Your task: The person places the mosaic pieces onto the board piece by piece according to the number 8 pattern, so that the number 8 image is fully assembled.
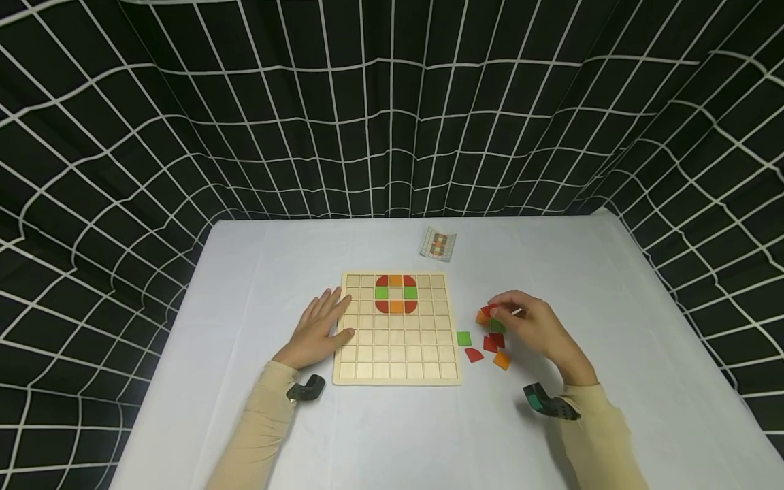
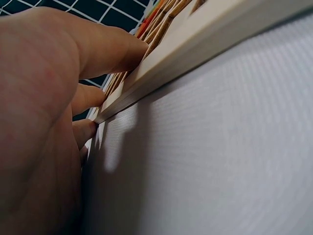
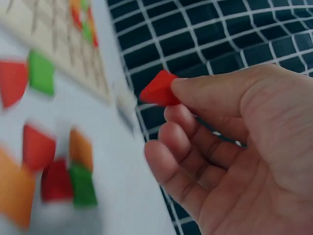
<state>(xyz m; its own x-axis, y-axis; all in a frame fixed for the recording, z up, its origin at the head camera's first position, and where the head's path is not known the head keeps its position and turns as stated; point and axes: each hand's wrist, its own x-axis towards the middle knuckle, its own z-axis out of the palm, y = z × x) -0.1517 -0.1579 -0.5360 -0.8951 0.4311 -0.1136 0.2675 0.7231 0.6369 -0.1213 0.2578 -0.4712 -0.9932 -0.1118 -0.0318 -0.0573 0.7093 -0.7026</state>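
My left hand (image 1: 316,335) lies with fairly straight fingers over the left edge of the wooden grid board (image 1: 381,354); in the left wrist view its fingertips touch the board's rim (image 2: 195,46). On the board's upper part, red rounded pieces stand at the corners of a ring, with orange pieces (image 1: 397,307) and green pieces (image 1: 411,292) between them. Right of the board, my right hand (image 1: 539,330) pinches a red piece (image 3: 160,89) between thumb and finger, above loose pieces. The right wrist view shows this red piece held clear of the others.
A small printed card (image 1: 438,244) with a similar pattern lies behind the board. Loose red, orange and green pieces, among them a green square (image 1: 464,338) and an orange one (image 1: 501,360), lie right of the board. Black curtains with white grid lines surround the white table (image 1: 380,442).
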